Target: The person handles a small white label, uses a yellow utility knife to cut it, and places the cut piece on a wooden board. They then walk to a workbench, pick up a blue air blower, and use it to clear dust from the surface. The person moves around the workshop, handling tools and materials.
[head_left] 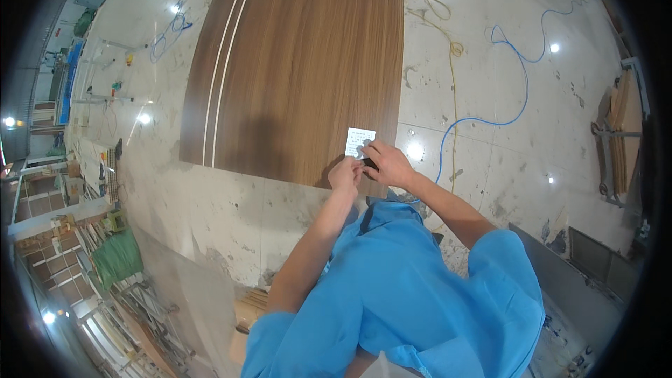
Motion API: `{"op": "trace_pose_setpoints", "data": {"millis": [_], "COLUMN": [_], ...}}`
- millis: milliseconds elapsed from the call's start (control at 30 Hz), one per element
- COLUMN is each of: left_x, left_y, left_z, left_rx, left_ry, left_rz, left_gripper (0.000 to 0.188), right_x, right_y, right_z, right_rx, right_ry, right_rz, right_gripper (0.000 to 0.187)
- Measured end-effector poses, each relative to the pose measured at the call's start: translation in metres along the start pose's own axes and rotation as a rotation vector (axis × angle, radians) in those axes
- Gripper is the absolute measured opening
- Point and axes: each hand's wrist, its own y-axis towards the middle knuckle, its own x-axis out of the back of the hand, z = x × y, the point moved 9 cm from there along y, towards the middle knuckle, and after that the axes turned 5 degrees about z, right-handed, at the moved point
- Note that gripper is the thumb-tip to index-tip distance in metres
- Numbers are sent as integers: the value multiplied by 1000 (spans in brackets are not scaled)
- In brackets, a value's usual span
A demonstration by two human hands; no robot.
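A small white paper label (357, 138) with print on it is at the near right corner of a large brown wood-grain panel (308, 63). My left hand (346, 174) is closed in a pinch at the label's lower edge. Against the label's right side, my right hand (389, 164) has its fingers bent and pressed on it. Something dark (369, 164) shows between my hands, too small to make out. Whether the label lies flat on the panel or is lifted a little, I cannot tell. Two pale parallel stripes (227, 56) run along the panel's left side.
A blue hose (483, 121) and a yellow hose (455, 91) trail over the scuffed pale floor on the right. Another blue hose (168, 35) lies to the left. A rack with boards (619, 133) stands far right, and a green bundle (117, 255) sits among frames at left.
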Motion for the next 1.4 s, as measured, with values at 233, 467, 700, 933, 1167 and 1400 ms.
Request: {"op": "trace_pose_setpoints", "data": {"millis": [233,467,700,933,1167,1400], "left_x": [-5,-1,-9,-5,4,-3], "left_y": [-4,-1,-17,-14,-12,-2], "left_z": [-13,-15,-18,-30,-19,-39], "left_rx": [-132,-185,-132,94,168,135], "left_ry": [78,167,213,441,415,366], "left_rz": [-7,-34,52,184,216,274], "left_gripper": [16,16,37,73,74,59], "right_x": [-7,-11,-6,-6,0,3], "right_y": [3,1,1,5,7,7], "right_z": [-3,-12,-8,-6,-7,-5], "right_rx": [-61,-120,-48,-55,-46,-54], "right_ry": [46,88,92,116,150,122], "right_rz": [-12,-17,-147,-159,-198,-184], "right_gripper": [40,21,18,12,12,15]}}
